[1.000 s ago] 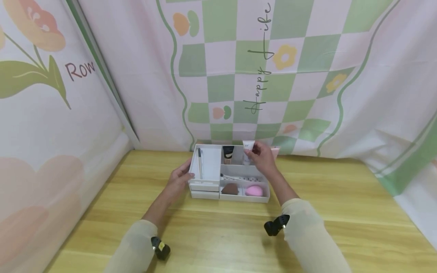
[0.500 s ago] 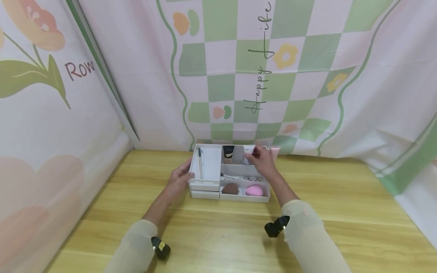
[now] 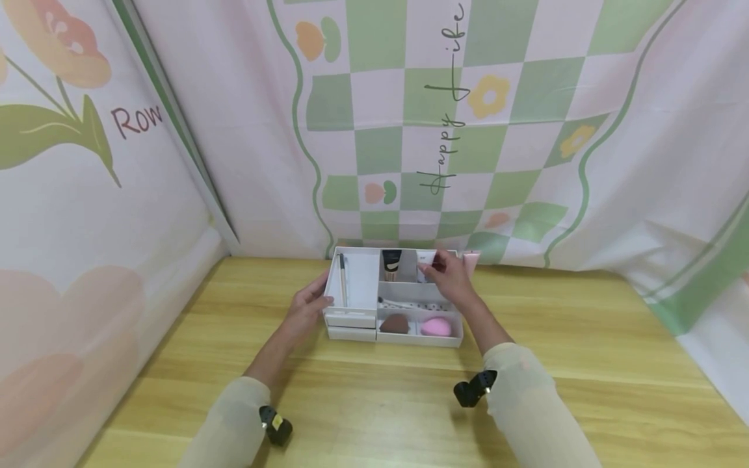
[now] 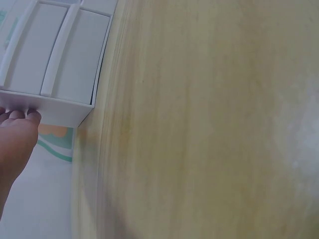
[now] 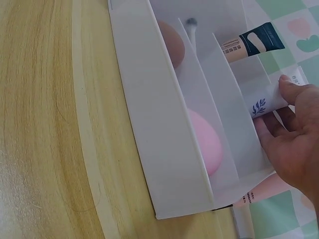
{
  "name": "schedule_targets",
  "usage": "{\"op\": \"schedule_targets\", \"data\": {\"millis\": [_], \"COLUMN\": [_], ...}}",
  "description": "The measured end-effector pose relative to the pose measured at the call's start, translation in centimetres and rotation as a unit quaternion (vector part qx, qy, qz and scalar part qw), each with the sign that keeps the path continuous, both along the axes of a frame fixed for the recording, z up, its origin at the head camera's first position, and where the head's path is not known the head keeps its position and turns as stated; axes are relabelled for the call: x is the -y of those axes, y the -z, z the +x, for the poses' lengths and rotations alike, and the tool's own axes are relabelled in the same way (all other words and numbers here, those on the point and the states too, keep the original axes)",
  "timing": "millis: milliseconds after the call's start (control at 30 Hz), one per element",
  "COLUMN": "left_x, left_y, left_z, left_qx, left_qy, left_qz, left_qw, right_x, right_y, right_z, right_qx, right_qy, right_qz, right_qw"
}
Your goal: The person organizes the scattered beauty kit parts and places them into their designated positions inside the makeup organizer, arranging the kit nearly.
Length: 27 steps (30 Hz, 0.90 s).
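A white desk organizer (image 3: pixel 359 333) with compartments and two small drawers stands at the table's back. My left hand (image 3: pixel 308 304) rests against its left side wall, the thumb near the rim; in the left wrist view the fingertips touch that wall. In the back right compartment, my right hand (image 3: pixel 452 278) pinches a white squeeze tube (image 5: pixel 267 100) with a blue leaf print, held upright between thumb and fingers. Beside it stands a black-and-beige tube (image 3: pixel 391 263). A brush (image 3: pixel 343 279) lies in the left compartment, and a brown makeup sponge (image 3: pixel 394 324) and pink makeup sponge (image 3: pixel 436 327) sit in front.
Behind the organizer's right side, a pink tube (image 3: pixel 471 261) is partly hidden. A slim, spotted item (image 3: pixel 412 305) lies in the middle compartment. The wooden table (image 3: pixel 374 403) ends at a patterned curtain (image 3: pixel 380 149) at the back.
My right hand has lowered the white tube into the back compartment, its top now near the rim. Over the last half second both hands look still. The left hand has stayed at the organizer.
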<state>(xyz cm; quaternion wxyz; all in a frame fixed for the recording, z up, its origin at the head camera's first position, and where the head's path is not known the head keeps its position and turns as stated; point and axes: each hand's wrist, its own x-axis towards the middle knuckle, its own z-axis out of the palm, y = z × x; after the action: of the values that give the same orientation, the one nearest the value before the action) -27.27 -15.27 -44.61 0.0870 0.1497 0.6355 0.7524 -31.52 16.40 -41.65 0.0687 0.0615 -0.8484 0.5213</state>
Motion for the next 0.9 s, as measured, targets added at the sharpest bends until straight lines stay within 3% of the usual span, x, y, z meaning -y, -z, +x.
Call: {"op": "schedule_targets", "data": {"millis": [467,900], "left_x": [-0.1,-0.1], "left_y": [0.1,0.1], "left_z": [0.0,0.1], "left_qx": [0.000,-0.005], "left_qy": [0.000,-0.001], "left_qz": [0.003,0.004], "left_qw": [1.0000,1.0000], "right_x": [-0.3,-1.1], "right_y": [-1.1,-3.8], "right_z": [0.1,0.9], "right_qx": [0.005,-0.074], "right_qy": [-0.002,-0.012], "right_qz": [-0.034,-0.053], "right_qw": [0.9994,0.9958]}}
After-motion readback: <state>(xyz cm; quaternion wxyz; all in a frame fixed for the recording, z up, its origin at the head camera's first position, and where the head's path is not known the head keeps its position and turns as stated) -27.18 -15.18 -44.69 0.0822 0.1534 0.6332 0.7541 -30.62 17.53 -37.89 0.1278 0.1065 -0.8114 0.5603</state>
